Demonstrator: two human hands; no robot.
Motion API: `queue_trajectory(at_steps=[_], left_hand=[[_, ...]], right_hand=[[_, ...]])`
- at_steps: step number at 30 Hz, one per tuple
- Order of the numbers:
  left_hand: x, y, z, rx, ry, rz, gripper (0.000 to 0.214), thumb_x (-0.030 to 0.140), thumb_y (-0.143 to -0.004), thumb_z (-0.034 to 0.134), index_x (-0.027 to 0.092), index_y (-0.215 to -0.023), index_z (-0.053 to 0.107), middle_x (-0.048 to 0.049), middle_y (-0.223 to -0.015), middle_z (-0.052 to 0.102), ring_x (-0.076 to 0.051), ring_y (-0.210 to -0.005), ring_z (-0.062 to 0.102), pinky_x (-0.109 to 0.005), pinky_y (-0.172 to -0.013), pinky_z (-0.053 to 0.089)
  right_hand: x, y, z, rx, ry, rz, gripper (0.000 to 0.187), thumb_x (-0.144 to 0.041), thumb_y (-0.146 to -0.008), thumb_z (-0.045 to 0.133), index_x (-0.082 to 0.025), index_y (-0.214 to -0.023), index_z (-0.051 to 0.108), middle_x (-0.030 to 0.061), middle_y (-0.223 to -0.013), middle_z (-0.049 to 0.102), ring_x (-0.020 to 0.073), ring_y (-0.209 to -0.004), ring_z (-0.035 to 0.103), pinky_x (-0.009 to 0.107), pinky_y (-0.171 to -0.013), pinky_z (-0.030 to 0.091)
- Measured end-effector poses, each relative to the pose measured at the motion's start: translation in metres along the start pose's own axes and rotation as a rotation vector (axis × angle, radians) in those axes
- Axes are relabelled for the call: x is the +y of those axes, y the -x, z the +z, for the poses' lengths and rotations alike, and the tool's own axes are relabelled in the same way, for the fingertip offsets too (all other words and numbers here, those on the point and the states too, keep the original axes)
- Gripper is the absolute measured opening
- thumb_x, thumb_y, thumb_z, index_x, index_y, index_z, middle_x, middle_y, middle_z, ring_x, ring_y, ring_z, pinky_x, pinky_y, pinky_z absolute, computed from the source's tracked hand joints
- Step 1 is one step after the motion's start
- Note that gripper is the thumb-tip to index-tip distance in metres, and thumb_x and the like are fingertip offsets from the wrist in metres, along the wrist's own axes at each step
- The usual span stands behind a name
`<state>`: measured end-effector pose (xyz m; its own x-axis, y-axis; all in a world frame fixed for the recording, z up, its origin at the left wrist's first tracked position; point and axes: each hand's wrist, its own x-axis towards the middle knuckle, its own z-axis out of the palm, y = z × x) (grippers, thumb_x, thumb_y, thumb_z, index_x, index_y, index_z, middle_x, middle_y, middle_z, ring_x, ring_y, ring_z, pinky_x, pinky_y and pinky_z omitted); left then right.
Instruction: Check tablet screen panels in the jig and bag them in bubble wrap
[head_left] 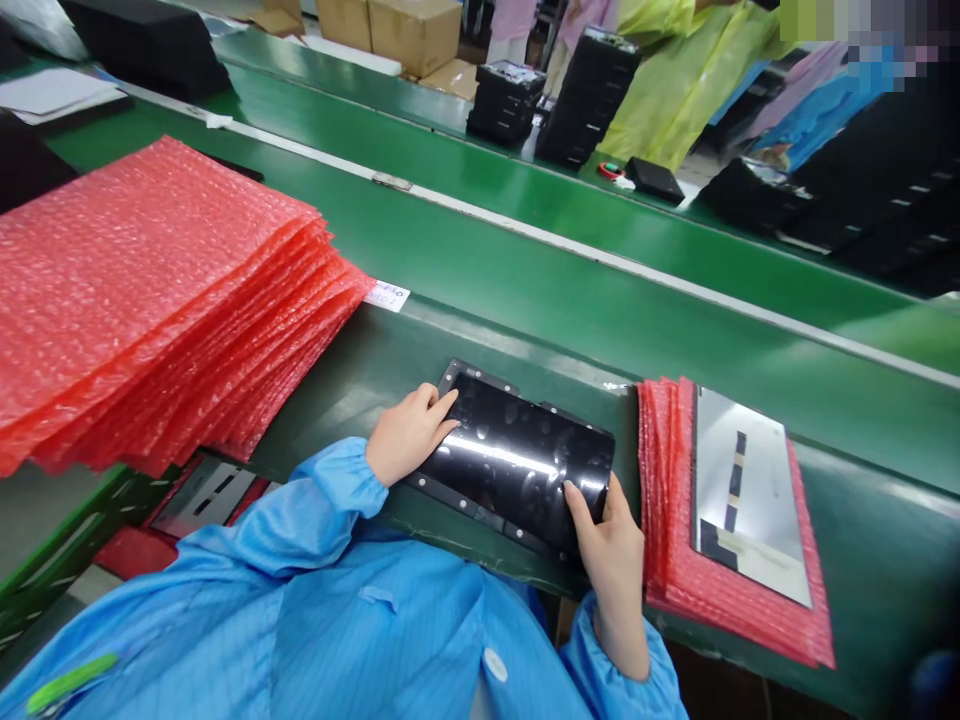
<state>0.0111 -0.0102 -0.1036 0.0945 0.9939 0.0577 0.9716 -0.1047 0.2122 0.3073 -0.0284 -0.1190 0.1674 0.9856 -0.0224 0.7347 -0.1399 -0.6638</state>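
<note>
A glossy black display panel [517, 460] with smudges and a bright reflection lies in front of me, above a dark plate [480, 505] with light round dots along its edges. My left hand [411, 435] grips the panel's left end, thumb and index finger on its face. At the right end, my right hand [611, 540] holds the panel with the thumb on the glass and the fingers round the edge. Right of it, a silver-backed panel [772, 500] with dark and tan strips rests on a stack of red bubble bags [667, 580].
A tall pile of red bubble-wrap bags [157, 250] fills the left, with a white label [388, 295] beside it. A green crate [67, 550] stands below. Beyond a pale rail [525, 240] are stacked black trays [589, 95], cardboard boxes [416, 30] and people in coloured workwear.
</note>
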Motion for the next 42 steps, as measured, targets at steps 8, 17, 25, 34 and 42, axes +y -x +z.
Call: queue_trajectory(at_steps=[8,17,25,34,42], left_hand=[[0.001,-0.001,-0.004,-0.012,-0.083,0.032,0.042,0.038,-0.098,0.041,0.019,-0.133,0.053,-0.0079,-0.107,0.059,-0.02,-0.091,0.061,-0.028,-0.06,0.047],[0.005,-0.01,-0.012,0.022,-0.238,0.161,0.039,0.03,-0.098,0.038,0.011,-0.126,0.059,-0.0122,-0.096,0.064,-0.027,-0.092,0.058,-0.036,-0.065,0.046],[-0.021,-0.009,0.005,0.071,-0.116,0.311,0.042,0.024,-0.099,0.032,0.012,-0.132,0.056,-0.0148,-0.147,0.047,-0.033,-0.141,0.032,-0.056,-0.109,0.028],[-0.032,0.001,0.014,-0.112,-0.027,0.262,0.095,0.073,-0.082,0.043,0.016,-0.154,0.018,-0.0122,-0.16,0.018,-0.034,-0.147,0.018,-0.064,-0.111,0.021],[-0.022,0.005,0.019,-0.015,-0.039,0.238,0.08,0.063,-0.09,0.033,0.014,-0.153,0.022,-0.0131,-0.16,0.02,-0.036,-0.146,0.019,-0.066,-0.111,0.015]], right_hand=[[-0.011,-0.005,-0.01,-0.126,0.397,-0.024,0.072,-0.064,-0.09,0.04,-0.015,-0.143,0.041,0.0093,-0.073,0.073,0.0289,-0.062,0.069,0.034,-0.055,0.048],[-0.009,-0.02,-0.019,-0.023,0.716,-0.587,0.05,-0.05,-0.092,0.053,-0.021,-0.132,0.058,0.0162,-0.129,0.061,0.0337,-0.114,0.058,0.043,-0.085,0.049],[-0.015,-0.022,-0.027,-0.108,0.653,-0.585,0.051,-0.047,-0.09,0.057,-0.017,-0.132,0.056,0.0142,-0.14,0.054,0.0319,-0.124,0.051,0.059,-0.108,0.027],[-0.015,-0.015,-0.029,-0.2,0.684,-0.516,0.083,-0.066,-0.077,0.063,-0.016,-0.14,0.045,0.0176,-0.15,0.042,0.0354,-0.131,0.045,0.064,-0.105,0.029],[-0.057,-0.039,-0.014,-0.175,0.603,-0.555,0.067,-0.053,-0.077,0.072,-0.018,-0.131,0.055,0.018,-0.127,0.061,0.034,-0.113,0.057,0.051,-0.094,0.044]])
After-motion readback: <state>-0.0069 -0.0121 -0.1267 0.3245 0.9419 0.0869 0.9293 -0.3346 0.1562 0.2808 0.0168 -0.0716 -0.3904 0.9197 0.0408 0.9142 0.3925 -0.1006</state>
